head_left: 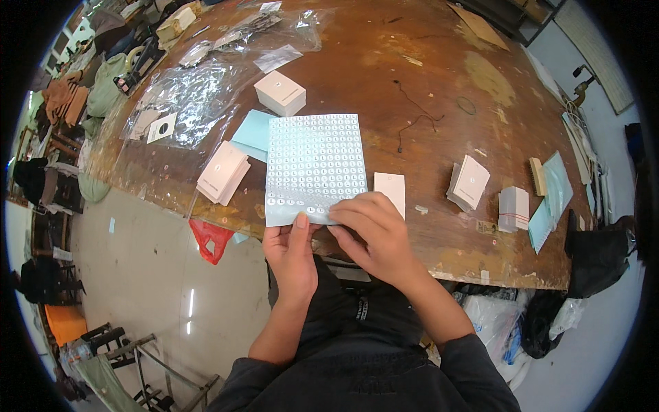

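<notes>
A light blue sheet of small round white stickers (pixel 316 158) is tilted up at the table's near edge, just in front of me. Rows of stickers cover most of it, and the lowest row has gaps toward the right. My left hand (pixel 294 257) grips its bottom edge, thumb on the front and fingers behind. At the lower right corner, the fingers of my right hand (pixel 374 237) lie over the last stickers, with the thumb below the edge. Whether a sticker is between those fingertips is hidden. A pale pink card (pixel 390 191) lies partly behind my right hand.
Stacks of pink tags (pixel 280 93) stand on the brown wooden table (pixel 357 65), with another stack (pixel 224 173) at left and one (pixel 469 182) at right. Beyond are a banded card bundle (pixel 513 209), a brush (pixel 537 176), blue sheets (pixel 551 196) and clear plastic bags (pixel 192 103).
</notes>
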Tool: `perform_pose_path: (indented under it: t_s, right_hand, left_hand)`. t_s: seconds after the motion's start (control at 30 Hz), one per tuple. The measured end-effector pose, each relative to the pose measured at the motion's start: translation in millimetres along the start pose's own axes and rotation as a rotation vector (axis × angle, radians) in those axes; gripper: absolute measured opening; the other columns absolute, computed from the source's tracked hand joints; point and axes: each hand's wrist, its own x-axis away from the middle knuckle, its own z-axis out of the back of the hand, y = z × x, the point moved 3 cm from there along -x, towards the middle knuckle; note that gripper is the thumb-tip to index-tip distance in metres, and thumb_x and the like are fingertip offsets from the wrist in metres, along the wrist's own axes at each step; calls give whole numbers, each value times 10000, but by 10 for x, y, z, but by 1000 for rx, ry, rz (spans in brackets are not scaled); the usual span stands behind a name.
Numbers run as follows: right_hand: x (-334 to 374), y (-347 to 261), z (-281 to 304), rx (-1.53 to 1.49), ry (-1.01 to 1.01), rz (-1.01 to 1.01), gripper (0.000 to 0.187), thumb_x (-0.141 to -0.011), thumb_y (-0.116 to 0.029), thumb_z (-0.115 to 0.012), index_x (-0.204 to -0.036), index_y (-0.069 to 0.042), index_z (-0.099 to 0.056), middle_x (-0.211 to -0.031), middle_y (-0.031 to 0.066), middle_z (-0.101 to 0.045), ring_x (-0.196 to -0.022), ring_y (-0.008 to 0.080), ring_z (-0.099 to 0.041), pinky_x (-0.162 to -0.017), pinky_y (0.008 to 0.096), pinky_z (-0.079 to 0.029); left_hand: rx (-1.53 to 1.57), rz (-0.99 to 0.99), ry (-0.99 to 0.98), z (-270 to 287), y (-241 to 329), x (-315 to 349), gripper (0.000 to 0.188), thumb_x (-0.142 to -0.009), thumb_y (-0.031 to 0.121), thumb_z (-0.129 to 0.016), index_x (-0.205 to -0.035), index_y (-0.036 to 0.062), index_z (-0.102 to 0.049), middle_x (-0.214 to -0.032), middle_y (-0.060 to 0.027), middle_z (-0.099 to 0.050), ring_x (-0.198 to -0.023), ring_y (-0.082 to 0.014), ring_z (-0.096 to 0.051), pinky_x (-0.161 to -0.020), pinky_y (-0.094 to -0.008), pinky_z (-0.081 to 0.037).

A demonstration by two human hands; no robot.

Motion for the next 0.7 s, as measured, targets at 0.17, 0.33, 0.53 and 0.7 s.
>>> perform_pose_path:
  t_s: [0.17, 0.33, 0.53, 0.7]
  right_hand:
    - [-147, -9, -68, -74, -55, -30, 177, -754, -27, -719, -919, -36, -654, -852, 87, -644, -815, 272, -614, -746, 384, -483]
    - [-190, -30, -55, -63, -100, -12, 190, -751, -1, -732, -925, -39, -667, -821, 91, -663, -762, 277, -640, -709, 367, -504]
    - [-212, -25, -17, -112, -149, -96, 158, -769, -23, -708, -913, -36, -646, -808, 114, -649, -755, 292, -635, -677, 379, -511]
    - [-231, -9, -10, -119, -140, -88, 169, -751, 6, -731, -903, -36, -672, -819, 109, -674, -742, 269, -658, -662, 333, -520]
  left_hand:
    - [-100, -29, -29, 14, 36, 13, 234, -938, 26, -616, -1161, -30, -571, -1094, -102, -654, -953, -129, -630, -857, -292, -517]
    - [-215, -59, -42, 77, 36, -2, 259, -920, 31, -648, -1158, -36, -570, -1103, -93, -652, -974, -112, -619, -871, -266, -489]
    - [-301, -159, -158, 100, 83, -35, 286, -902, -11, -652, -1171, -41, -558, -1132, -81, -633, -1022, -110, -596, -896, -261, -472]
    - [-292, -131, -176, 130, 77, -59, 312, -895, -20, -654, -1187, -43, -547, -1150, -83, -621, -1030, -115, -588, -905, -260, -463]
